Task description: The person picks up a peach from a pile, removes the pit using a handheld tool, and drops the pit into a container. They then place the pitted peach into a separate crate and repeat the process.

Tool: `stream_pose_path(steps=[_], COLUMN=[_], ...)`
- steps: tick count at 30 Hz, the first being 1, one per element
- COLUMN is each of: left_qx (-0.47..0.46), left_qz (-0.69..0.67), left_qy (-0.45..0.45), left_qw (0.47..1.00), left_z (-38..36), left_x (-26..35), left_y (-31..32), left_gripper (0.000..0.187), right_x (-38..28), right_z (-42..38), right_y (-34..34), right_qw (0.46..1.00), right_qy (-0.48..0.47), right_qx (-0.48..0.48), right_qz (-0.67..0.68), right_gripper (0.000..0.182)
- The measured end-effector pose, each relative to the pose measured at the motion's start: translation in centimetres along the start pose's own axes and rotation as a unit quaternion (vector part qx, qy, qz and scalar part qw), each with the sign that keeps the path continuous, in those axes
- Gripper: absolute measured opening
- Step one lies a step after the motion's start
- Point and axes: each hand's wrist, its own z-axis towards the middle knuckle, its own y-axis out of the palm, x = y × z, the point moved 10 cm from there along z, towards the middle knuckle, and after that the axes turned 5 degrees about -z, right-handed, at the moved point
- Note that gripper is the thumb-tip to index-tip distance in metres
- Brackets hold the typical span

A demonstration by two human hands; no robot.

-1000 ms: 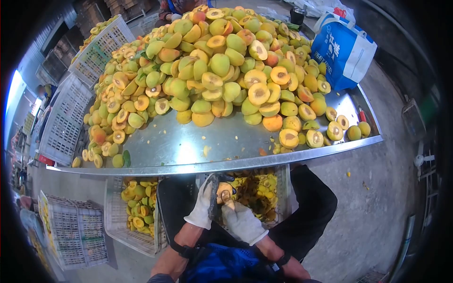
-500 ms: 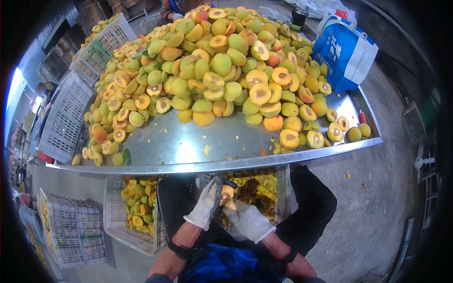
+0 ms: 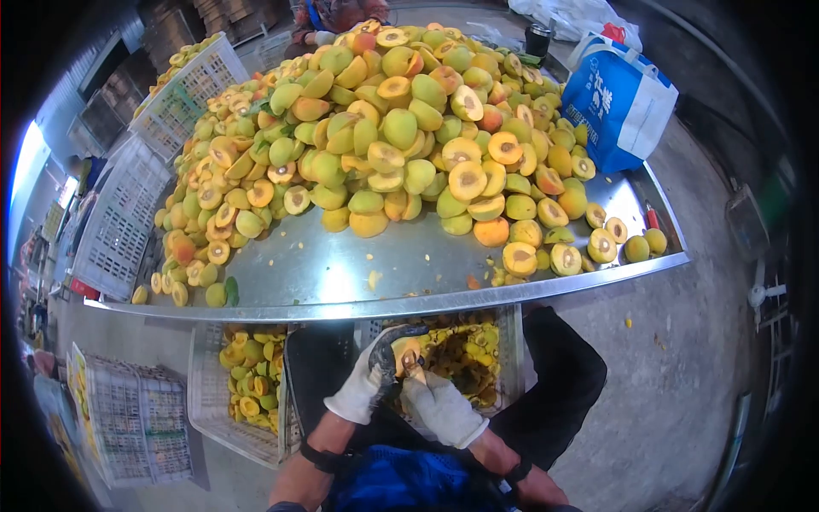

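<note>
My left hand (image 3: pixel 362 381), in a white glove with dark fingers, is closed around a cut peach half (image 3: pixel 404 350) held above my lap. My right hand (image 3: pixel 444 410), also gloved, is closed just below the fruit. A small brownish piece, perhaps a tool tip, shows between its fingers and the peach; its kind I cannot make out. In front of me a big heap of peaches (image 3: pixel 399 128), many of them halved, covers much of the metal table (image 3: pixel 333 269). Beneath my hands, a crate (image 3: pixel 512 350) holds yellow peach pieces.
Under the table edge at left stands a crate (image 3: pixel 205 388) of peach halves. More crates (image 3: pixel 141 418) are stacked farther left. A blue-and-white bag (image 3: pixel 614 107) and a red-handled tool (image 3: pixel 652 215) lie at the table's right. Another person (image 3: pixel 341 15) is behind the heap.
The peach half and both hands have shifted slightly; its cut face now shows more toward me. My left hand has moved a little left and down. The view has tilted slightly.
</note>
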Motion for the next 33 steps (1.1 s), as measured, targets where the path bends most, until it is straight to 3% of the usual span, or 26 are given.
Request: stream_pose_path(steps=[2,4,5,7,10,12,15,17,18,19,20,22,25,28,32,33], left_qx=[0.047,0.083,0.097,0.121,0.098,0.06,0.016,-0.042,-0.069,-0.098,-0.085,-0.06,0.006,0.035,0.033,0.01], left_qz=[-0.012,-0.024,-0.043,0.017,0.186,0.389,0.61,0.517,0.448,0.44,0.392,0.295,0.009,0.058,0.062,0.103], left_qy=[0.041,0.039,0.048,0.011,0.073,0.142,0.265,-0.027,-0.175,-0.211,-0.196,-0.163,-0.005,0.082,0.033,0.063], left_qw=[0.998,0.995,0.993,0.992,0.975,0.908,0.747,0.854,0.874,0.867,0.895,0.939,1.0,0.994,0.997,0.993], left_z=[-0.4,-0.5,-0.7,-1.0,-0.7,-0.9,-1.4,2.1,2.3,2.4,2.5,1.9,0.6,0.5,0.0,0.4], left_x=[-0.4,-0.7,-0.2,-2.0,-1.4,-1.6,2.1,0.6,-0.8,-0.9,-1.1,-2.0,1.2,0.2,-0.4,-0.2], left_y=[-0.4,-0.7,-0.5,-1.9,-2.4,-3.1,0.0,-1.0,-1.3,-0.9,-1.2,-2.4,0.3,-1.1,-1.3,-1.3], left_gripper=[0.085,0.082,0.072,0.065,0.041,0.033,0.028,0.029,0.03,0.032,0.036,0.046,0.064,0.079,0.047,0.029], right_x=[0.5,-1.0,-2.2,-3.4,-4.1,-3.9,-3.0,-2.7,-1.7,-0.2,1.0,2.8,3.3,1.8,-0.1,-0.1], right_z=[0.2,-0.3,-0.6,-0.7,-0.5,-0.4,-0.2,-0.2,-0.1,0.1,0.3,0.7,0.5,-0.5,-1.8,-1.8], right_y=[0.8,0.0,-0.6,-1.2,-1.2,-1.0,-0.8,-0.5,-0.3,0.4,0.7,1.7,2.7,3.5,3.9,3.9], right_qw=[0.999,0.994,0.986,0.984,0.977,0.976,0.983,0.986,0.987,0.987,0.987,0.999,0.991,0.972,0.954,0.958], right_qy=[-0.016,-0.067,-0.092,-0.087,-0.137,-0.147,-0.105,-0.078,-0.063,-0.05,-0.038,-0.011,0.008,0.059,0.075,0.062], right_qx=[0.004,0.033,0.05,0.038,0.03,0.024,0.0,-0.025,-0.018,-0.011,-0.004,-0.032,-0.061,-0.115,-0.155,-0.163], right_qz=[0.035,-0.077,-0.132,-0.149,-0.158,-0.156,-0.153,-0.146,-0.148,-0.152,-0.155,0.001,0.122,0.198,0.246,0.229], right_gripper=[0.038,0.033,0.03,0.03,0.031,0.033,0.034,0.035,0.034,0.034,0.034,0.033,0.035,0.035,0.033,0.033])
